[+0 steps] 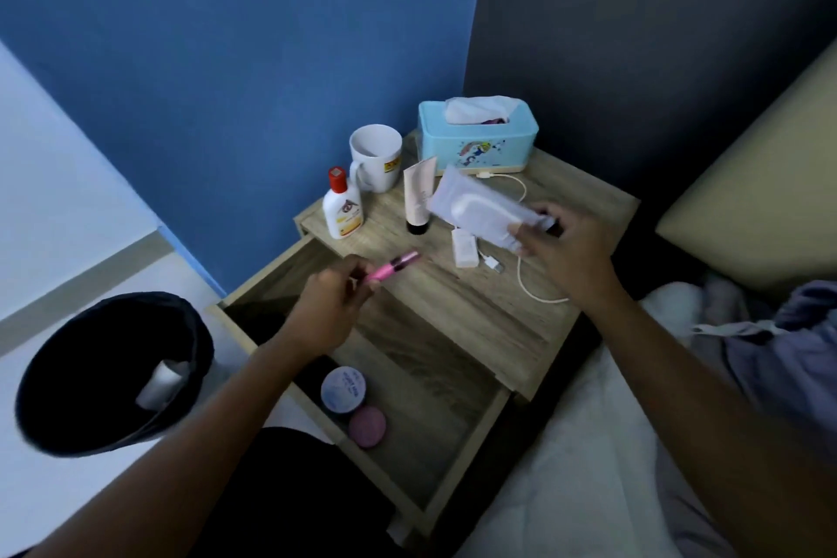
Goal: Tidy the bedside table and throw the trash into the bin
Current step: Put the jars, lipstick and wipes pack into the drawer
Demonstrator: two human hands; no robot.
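Left hand (328, 308) pinches our pink tube (393, 266); right hand (568, 247) grips the wipes pack (480, 206). Mug (375, 156), lotion bottle (342, 206) and charger (465, 247) crowd the bedside table (475, 308). Labels are unreadable.

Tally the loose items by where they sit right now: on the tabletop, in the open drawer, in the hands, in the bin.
Tabletop: 6 (mug, lotion bottle, cream tube, tissue box, charger, cable)
Drawer: 2 (white tin, pink tin)
Hands: 2 (pink tube, wipes pack)
Bin: 1 (pale object)
Total: 11

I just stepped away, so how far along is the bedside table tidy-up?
Partly done: trash sits in the bin, two jars in the open drawer. Left hand holds a pink tube, right hand a wipes pack. Mug, lotion bottle, charger cable remain.
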